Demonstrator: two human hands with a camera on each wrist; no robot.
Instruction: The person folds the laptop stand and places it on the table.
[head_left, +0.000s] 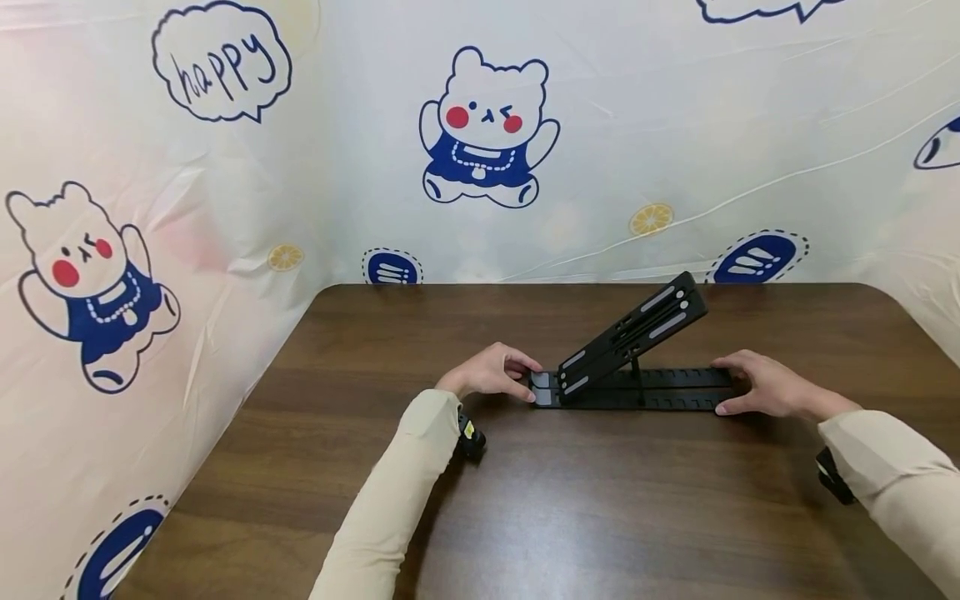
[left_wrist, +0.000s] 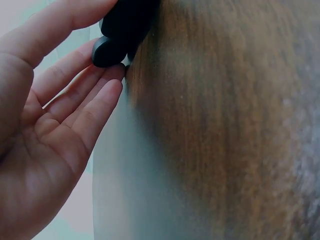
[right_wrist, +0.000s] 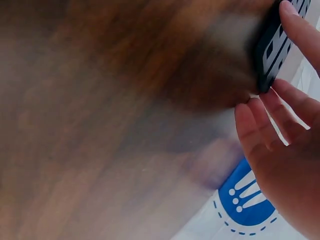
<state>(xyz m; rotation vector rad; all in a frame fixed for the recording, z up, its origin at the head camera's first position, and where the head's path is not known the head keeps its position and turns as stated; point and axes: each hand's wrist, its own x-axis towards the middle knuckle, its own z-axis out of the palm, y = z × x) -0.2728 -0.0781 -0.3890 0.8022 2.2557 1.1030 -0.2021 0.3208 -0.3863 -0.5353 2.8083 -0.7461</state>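
Observation:
A black folding laptop stand (head_left: pixel 637 335) lies lengthwise across the wooden table, its upper arm raised at a slant toward the right over a flat notched base (head_left: pixel 682 403). Grey pads line the raised arm and the base's left end. My left hand (head_left: pixel 489 372) holds that left end between thumb and fingers. In the left wrist view, its fingertips meet the rounded black end (left_wrist: pixel 111 51) of the stand. At the opposite end, my right hand (head_left: pixel 772 387) grips the base, thumb on the near side. The right wrist view shows the notched strip (right_wrist: pixel 276 50) between thumb and fingers.
The brown wooden table (head_left: pixel 570 517) extends around the stand, with its far edge behind it. A pale curtain (head_left: pixel 360 133) printed with cartoon bears hangs at the back and sides. Small black cameras (head_left: pixel 471 439) sit on both wrists.

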